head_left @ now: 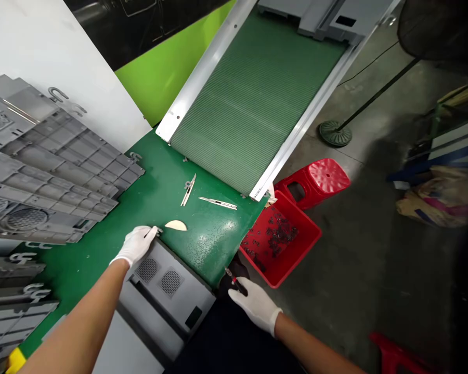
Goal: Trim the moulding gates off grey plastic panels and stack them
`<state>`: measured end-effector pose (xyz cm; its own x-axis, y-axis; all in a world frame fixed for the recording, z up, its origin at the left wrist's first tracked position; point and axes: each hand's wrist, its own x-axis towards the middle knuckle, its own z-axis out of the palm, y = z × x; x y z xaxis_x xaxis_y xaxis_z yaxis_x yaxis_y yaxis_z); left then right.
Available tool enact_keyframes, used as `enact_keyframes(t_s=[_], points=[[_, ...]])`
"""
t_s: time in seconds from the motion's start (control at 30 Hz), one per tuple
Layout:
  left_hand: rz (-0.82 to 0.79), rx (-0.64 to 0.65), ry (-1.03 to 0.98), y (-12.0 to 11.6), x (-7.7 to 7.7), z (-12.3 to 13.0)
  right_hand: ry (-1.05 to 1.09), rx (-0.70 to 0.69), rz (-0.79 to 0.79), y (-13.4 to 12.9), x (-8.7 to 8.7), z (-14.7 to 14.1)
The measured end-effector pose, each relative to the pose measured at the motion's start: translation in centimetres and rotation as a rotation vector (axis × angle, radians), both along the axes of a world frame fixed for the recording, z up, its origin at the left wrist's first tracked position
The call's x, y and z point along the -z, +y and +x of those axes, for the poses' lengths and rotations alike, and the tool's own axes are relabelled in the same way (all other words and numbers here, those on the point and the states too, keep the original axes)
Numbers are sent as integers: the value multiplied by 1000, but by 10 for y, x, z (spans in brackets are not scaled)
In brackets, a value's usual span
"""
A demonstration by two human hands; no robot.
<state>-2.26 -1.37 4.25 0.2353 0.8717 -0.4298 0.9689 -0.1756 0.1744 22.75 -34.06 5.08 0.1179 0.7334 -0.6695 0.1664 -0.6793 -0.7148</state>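
My left hand (138, 244), in a white glove, is closed on the far corner of a grey plastic panel (183, 304) with two round-holed vents. A small tab or clip shows at its fingertips, too small to make out. The panel lies at the near edge of the green table, by my body. In my right hand (257, 306), also gloved, is a pair of nippers (234, 279) with red and black handles, jaws pointing up and left, apart from the panel. Beyond the panel lie a pale half-round piece (176, 225) and two craft knives (218, 203) (188, 191).
Grey plastic panels (62, 150) stand stacked at the left on the green table (97, 259). A green conveyor belt (249, 98) carries another grey part at its far end. A red bin (304, 252) with dark scraps and a red stool (327, 176) stand on the right.
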Motion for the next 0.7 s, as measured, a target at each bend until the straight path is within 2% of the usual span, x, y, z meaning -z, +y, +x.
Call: enact_keyframes(t_s=[0.07, 0.17, 0.3, 0.4, 0.57, 0.7], points=[[-98, 60, -86, 6, 7, -15, -34, -111, 33, 24, -6, 0], [-158, 29, -50, 7, 7, -12, -61, -259, 51, 66, -4, -5], [-278, -26, 71, 13, 6, 2, -98, -386, 77, 119, 15, -28], [-328, -69, 110, 18, 10, 1, -124, -447, 63, 151, 29, -53], [-371, -52, 3, 18, 14, -11, -140, -530, 20, 185, 37, -92], [-378, -14, -79, 17, 16, -18, -181, -565, 38, 200, 38, -110]])
